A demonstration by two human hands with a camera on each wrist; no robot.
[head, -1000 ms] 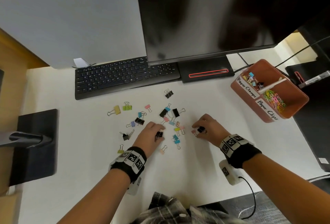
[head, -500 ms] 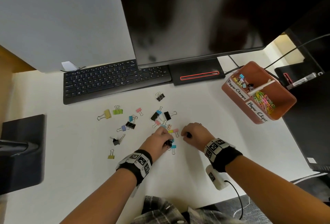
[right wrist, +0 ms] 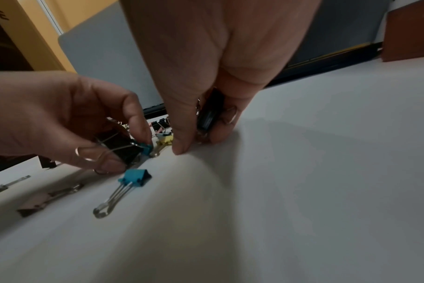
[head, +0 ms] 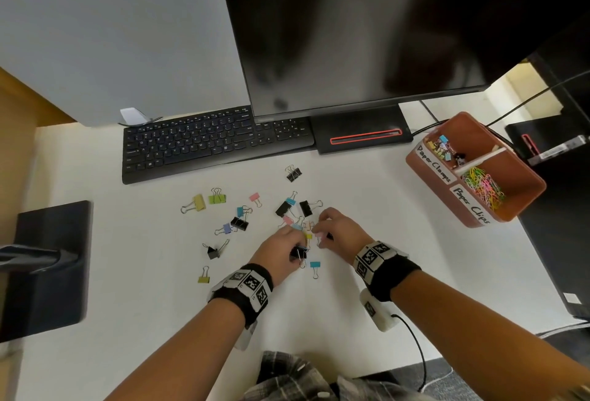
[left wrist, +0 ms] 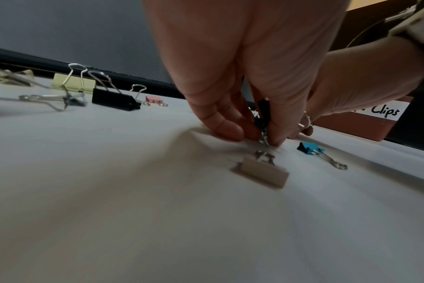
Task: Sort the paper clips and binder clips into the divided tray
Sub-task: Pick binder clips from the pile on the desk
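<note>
- Your binder clips point(head: 289, 209) lie scattered on the white desk point(head: 134, 273), in front of the keyboard point(head: 210, 142), with the thickest cluster right at your fingertips.
- Your left hand point(head: 282, 252) has its fingers curled around a black binder clip point(right wrist: 119, 148) and reaches its tips down to a small blue clip point(right wrist: 147, 149) on the desk; the right wrist view shows this plainly.
- Your right hand point(head: 335, 229) keeps another black clip point(right wrist: 209, 114) tucked against the palm under curled fingers, while the thumb point(right wrist: 182, 141) and fingertips press down at the desk; whether they pinch a further clip there you cannot tell.
- A teal clip point(head: 315, 265) lies loose just in front of your hands, and a tan clip point(left wrist: 262, 173) lies near it under your left wrist.
- Further left lie a yellow clip point(head: 199, 202) and a green clip point(head: 217, 199) side by side, a black clip with splayed handles point(head: 213, 252), and an olive clip point(head: 204, 278) nearest to you.
- One black clip point(head: 293, 174) sits alone, closer to the keyboard.
- The divided tray point(head: 523, 206) stands well to your right, apart from the pile. Its far compartment, labelled "Paper Clamps", holds a few binder clips; the near one, labelled "Paper Clips", holds coloured paper clips point(head: 483, 188).
- A dark monitor point(head: 367, 33) stands behind the keyboard.
</note>
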